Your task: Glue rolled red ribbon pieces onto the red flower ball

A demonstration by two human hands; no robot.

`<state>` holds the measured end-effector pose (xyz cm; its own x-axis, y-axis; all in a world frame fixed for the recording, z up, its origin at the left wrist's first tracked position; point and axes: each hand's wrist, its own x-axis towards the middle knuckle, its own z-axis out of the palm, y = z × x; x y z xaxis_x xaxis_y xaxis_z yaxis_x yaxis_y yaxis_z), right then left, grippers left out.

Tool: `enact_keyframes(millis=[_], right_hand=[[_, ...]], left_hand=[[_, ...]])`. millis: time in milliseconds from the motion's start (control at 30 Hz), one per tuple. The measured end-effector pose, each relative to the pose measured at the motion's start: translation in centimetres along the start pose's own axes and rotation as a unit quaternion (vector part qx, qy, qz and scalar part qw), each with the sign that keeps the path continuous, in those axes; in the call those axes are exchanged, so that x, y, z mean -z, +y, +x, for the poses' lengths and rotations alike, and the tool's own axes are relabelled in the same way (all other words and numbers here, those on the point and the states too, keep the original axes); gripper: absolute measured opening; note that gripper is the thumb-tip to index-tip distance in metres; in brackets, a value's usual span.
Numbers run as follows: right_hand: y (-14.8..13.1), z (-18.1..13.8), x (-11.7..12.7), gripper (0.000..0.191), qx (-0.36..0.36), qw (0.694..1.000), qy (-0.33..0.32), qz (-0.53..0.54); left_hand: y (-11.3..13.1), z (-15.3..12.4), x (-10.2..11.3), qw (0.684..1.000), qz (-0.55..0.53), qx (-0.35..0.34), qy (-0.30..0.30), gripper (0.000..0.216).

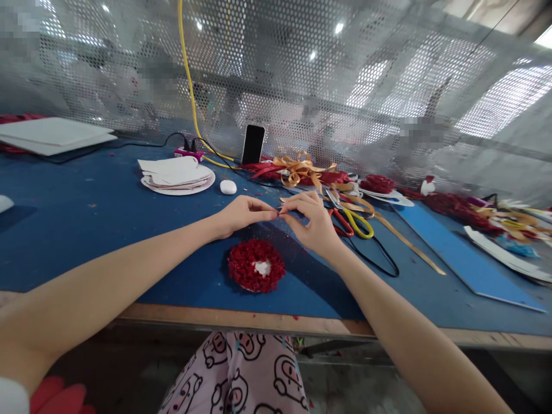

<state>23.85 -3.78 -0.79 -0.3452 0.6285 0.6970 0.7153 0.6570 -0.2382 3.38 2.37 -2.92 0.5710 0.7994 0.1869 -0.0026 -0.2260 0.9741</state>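
My left hand (pixel 244 215) and my right hand (pixel 311 219) meet fingertip to fingertip above the blue tabletop. Both are closed in a pinch on something tiny between them, too small to name. Just below them lies a round rosette (pixel 241 261) of ruffled dark red material, with a white patch showing near its middle. Close to my right hand, scissors with one red and one yellow handle (pixel 361 224) rest on the table. A gold ribbon (pixel 407 247) trails past them toward the right.
Stacked white paper pieces (pixel 181 183), a white case (pixel 228 187) and a propped phone (pixel 253 145) stand behind my hands. Tangled gold and red ribbons (pixel 302 168) lie along the back. At right is a blue board (pixel 466 253); white boards (pixel 56 133) lie far left. A perforated metal screen (pixel 280 80) rises behind.
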Motion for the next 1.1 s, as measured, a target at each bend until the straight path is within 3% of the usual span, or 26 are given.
enact_keyframes(millis=[267,400,533,800,967,1100], right_hand=[[0.46,-0.08,-0.31,0.007,-0.012,0.999,0.028,-0.014],[0.53,-0.10,-0.11,0.023,0.005,0.999,0.010,-0.037],[0.61,-0.15,-0.06,0.013,0.046,0.997,-0.003,-0.065],[0.41,0.00,0.05,0.009,-0.015,0.999,0.016,-0.029],[0.48,-0.03,-0.05,0.007,-0.023,0.999,-0.022,-0.019],[0.74,-0.07,-0.61,0.007,-0.022,1.000,-0.005,-0.003]], left_hand=[[0.11,-0.04,-0.22,0.999,0.022,0.006,0.026,0.031],[0.18,0.02,-0.13,0.999,0.033,-0.007,0.030,0.021],[0.24,-0.04,-0.01,0.999,0.049,-0.011,0.001,0.020],[-0.51,0.22,0.02,1.000,-0.001,-0.017,0.019,0.040],[-0.34,0.07,-0.19,0.999,0.019,-0.015,0.032,0.037],[-0.23,-0.02,-0.32,0.999,0.047,-0.016,0.020,0.030]])
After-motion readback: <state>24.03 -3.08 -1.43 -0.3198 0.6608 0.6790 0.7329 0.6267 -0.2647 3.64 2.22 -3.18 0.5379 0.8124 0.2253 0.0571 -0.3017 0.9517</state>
